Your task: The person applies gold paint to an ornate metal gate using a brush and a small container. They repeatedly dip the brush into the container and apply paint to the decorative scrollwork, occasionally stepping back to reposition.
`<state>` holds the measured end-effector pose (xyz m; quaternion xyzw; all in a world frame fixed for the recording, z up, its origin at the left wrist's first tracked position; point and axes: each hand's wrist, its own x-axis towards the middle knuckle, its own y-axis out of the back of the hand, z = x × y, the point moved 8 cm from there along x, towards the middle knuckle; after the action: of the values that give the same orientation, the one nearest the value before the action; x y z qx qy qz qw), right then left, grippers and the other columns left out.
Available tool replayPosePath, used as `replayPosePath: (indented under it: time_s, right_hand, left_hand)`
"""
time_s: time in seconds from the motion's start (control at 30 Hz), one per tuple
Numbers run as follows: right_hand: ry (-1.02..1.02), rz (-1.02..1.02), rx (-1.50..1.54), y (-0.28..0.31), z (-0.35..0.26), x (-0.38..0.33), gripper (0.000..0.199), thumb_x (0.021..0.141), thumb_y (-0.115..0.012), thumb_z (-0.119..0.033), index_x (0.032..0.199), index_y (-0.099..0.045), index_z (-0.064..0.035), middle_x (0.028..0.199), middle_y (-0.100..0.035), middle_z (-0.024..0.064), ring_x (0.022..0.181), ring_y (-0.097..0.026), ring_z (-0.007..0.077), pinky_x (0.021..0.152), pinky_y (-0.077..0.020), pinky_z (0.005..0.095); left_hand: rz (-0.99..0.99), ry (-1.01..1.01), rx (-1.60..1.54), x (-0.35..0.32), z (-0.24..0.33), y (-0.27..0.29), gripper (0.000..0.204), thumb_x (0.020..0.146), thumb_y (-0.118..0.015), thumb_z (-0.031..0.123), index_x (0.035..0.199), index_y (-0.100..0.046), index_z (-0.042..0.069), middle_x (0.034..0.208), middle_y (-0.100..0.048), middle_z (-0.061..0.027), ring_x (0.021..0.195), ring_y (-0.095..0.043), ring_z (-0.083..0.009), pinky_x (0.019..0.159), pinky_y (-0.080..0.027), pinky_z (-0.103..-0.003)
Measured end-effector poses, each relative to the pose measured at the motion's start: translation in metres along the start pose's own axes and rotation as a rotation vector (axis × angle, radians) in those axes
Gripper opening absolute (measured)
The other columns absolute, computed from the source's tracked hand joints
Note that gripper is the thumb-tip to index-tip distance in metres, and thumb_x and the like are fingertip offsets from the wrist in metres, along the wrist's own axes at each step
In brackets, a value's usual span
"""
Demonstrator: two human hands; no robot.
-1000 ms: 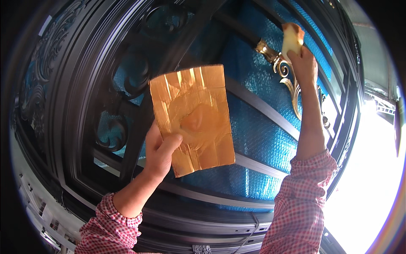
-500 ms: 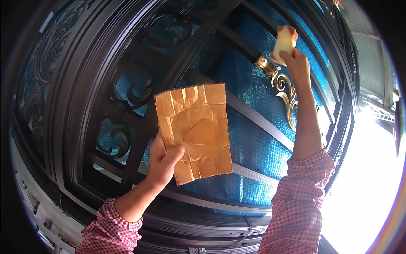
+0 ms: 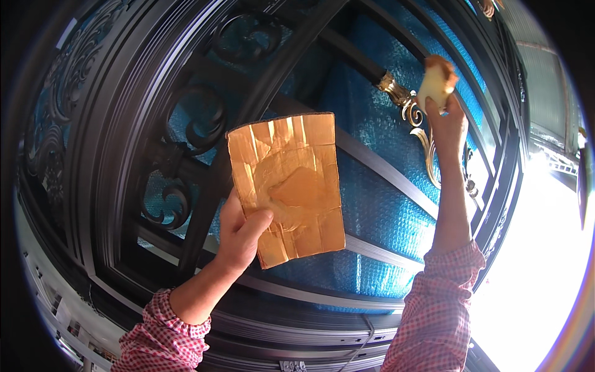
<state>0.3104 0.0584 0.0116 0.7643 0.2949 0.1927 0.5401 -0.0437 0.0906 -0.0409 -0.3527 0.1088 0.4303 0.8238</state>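
My left hand grips the lower left edge of a cardboard piece, its thumb on the front. The cardboard is coated in gold paint, with a darker patch in the middle. At the upper right, my right hand pinches a pale yellow sponge stained orange-brown at its top. The sponge is slightly blurred. It is over a dark bar of the metal gate, beside a gold scroll ornament and a gold collar. Whether the sponge touches the metal, I cannot tell.
Dark frame bars of the gate curve across the view. Black scrollwork fills its left part. Blue bubble wrap shows between the bars. A thin cable hangs below. Bright light enters at the right, under corrugated sheeting.
My right hand has moved right and slightly down with the sponge, which has tilted. The cardboard has shifted slightly to the right and up, still in my left hand.
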Motion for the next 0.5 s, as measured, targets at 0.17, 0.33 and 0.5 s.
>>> replayPosePath:
  time_s: [0.17,0.33,0.5]
  right_hand:
    - [0.599,0.151,-0.267,-0.015,-0.044,-0.029,0.024,0.067,-0.07,-0.016,0.081,-0.054,-0.0054,0.08,-0.055,0.0079,0.082,-0.055,0.023,0.075,-0.0407,0.0368]
    - [0.412,0.278,-0.214,0.005,-0.017,-0.034,0.024,0.065,-0.07,-0.013,0.083,-0.055,-0.0064,0.083,-0.056,0.0076,0.084,-0.055,0.0239,0.077,-0.0407,0.0376]
    - [0.643,0.203,-0.291,-0.018,-0.047,-0.047,0.027,0.065,-0.068,-0.008,0.09,-0.057,-0.011,0.086,-0.057,0.0037,0.087,-0.054,0.0217,0.078,-0.0406,0.0366]
  left_hand:
    - [-0.01,-0.012,0.024,-0.001,0.002,-0.002,0.044,0.076,-0.042,0.001,0.119,-0.035,-0.006,0.11,-0.049,-0.01,0.098,-0.047,-0.0119,0.086,-0.039,-0.028]
    - [0.002,-0.027,0.036,-0.004,0.0,0.004,0.044,0.076,-0.042,0.001,0.119,-0.035,-0.006,0.109,-0.049,-0.0099,0.098,-0.047,-0.0119,0.086,-0.038,-0.029]
    - [0.024,-0.032,0.041,-0.003,0.002,0.003,0.044,0.076,-0.042,0.002,0.118,-0.036,-0.006,0.108,-0.05,-0.0091,0.097,-0.047,-0.0116,0.086,-0.038,-0.029]
